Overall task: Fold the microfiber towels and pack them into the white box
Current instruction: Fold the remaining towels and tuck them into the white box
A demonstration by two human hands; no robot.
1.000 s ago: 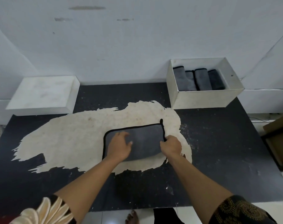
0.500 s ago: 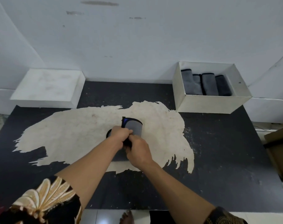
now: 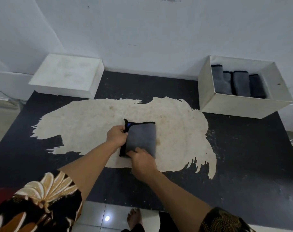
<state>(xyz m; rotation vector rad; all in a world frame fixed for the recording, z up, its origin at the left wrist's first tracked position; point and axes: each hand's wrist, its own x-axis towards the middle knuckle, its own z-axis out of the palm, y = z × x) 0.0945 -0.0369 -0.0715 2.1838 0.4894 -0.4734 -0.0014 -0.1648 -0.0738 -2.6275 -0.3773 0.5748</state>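
A grey microfiber towel [image 3: 141, 137] with black edging lies folded in half on the worn pale patch of the black table. My left hand [image 3: 117, 136] pinches its left edge near the top corner. At the towel's near edge, my right hand [image 3: 141, 160] grips the lower left corner. The open white box [image 3: 239, 106] stands at the back right of the table. Several folded grey towels [image 3: 237, 82] stand upright in it, side by side.
A closed white box [image 3: 67, 76] sits at the back left against the white wall. The black table [image 3: 243, 156] has a front edge near my body, with tiled floor and a bare foot [image 3: 134, 218] below. A brown object shows at the far right edge.
The towel lay spread flat under both hands a second ago. It has since been folded over from right to left, and both hands now hold its left edge.
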